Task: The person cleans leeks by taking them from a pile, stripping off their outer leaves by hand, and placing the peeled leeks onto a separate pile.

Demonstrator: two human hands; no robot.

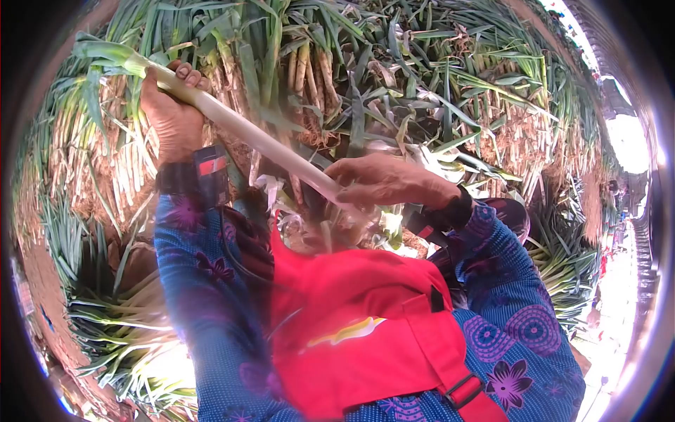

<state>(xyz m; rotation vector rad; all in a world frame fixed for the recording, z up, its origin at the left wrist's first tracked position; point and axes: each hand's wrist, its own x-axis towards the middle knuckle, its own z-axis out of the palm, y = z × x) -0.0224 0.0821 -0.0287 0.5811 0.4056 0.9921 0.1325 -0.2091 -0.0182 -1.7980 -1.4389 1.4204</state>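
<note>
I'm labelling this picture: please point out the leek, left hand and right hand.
Leek (247,131), head view: pale stalk between the hands.
Left hand (171,114), head view: middle, between wrist and stalk.
Right hand (395,180), head view: back of the hand.

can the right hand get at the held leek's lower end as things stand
Probably yes: the right hand is beside the leek's lower end, fingers touching or nearly so, with nothing visible between.

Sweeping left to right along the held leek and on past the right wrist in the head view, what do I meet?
Leek's green top → left hand → leek's pale shaft → right hand → right wristband → right sleeve.
</note>
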